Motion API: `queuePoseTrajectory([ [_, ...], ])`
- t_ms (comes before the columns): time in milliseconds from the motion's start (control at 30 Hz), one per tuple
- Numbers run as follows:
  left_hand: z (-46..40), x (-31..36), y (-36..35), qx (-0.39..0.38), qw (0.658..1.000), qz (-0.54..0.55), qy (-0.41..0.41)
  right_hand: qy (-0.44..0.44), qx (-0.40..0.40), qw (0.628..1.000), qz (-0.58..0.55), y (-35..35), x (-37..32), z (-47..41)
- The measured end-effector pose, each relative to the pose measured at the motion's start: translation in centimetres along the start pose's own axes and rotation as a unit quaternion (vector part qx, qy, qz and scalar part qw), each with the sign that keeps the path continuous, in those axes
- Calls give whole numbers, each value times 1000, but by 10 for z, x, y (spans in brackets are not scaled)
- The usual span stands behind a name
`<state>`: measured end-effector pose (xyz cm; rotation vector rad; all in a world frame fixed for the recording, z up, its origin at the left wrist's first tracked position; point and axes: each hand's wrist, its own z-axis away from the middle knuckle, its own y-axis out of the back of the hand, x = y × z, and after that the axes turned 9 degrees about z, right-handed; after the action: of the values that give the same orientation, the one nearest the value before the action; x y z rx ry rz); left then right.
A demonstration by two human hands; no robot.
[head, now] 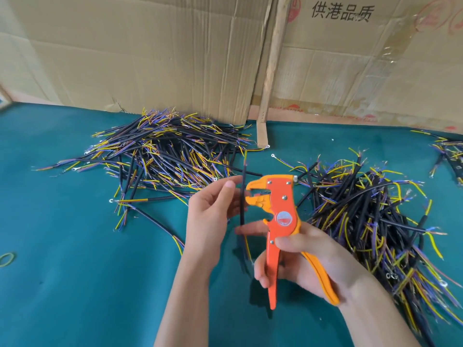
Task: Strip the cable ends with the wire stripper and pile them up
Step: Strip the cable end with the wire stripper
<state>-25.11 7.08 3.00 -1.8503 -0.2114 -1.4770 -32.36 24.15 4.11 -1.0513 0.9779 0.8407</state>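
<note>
Holding a black cable upright, the left hand pinches it beside the open mouth of the wire stripper, whose handles the right hand grips, apparently ready to feed an end in.

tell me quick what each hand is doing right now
Left hand: fingers pinch one black cable upright beside the stripper's head.
Right hand: fingers wrapped round the handles of the orange wire stripper.

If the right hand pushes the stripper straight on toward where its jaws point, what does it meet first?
Most likely the black cable that the left hand holds upright. The open jaws of the stripper in the right hand face it closely, though depth is unclear.
</note>
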Motion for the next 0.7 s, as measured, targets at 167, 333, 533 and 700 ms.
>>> queuePoseTrajectory([
  [167,0,4,0,0,999,44,28,-36,-47,998,29,-3,1,0],
  [333,-2,0,5,39,998,48,17,-26,-10,999,41,-2,1,3],
  [533,0,-2,4,-47,999,-4,15,90,107,989,-55,1,-5,3],
  [700,3,-3,-1,-138,989,-47,15,131,146,978,-71,-3,-4,0],
])
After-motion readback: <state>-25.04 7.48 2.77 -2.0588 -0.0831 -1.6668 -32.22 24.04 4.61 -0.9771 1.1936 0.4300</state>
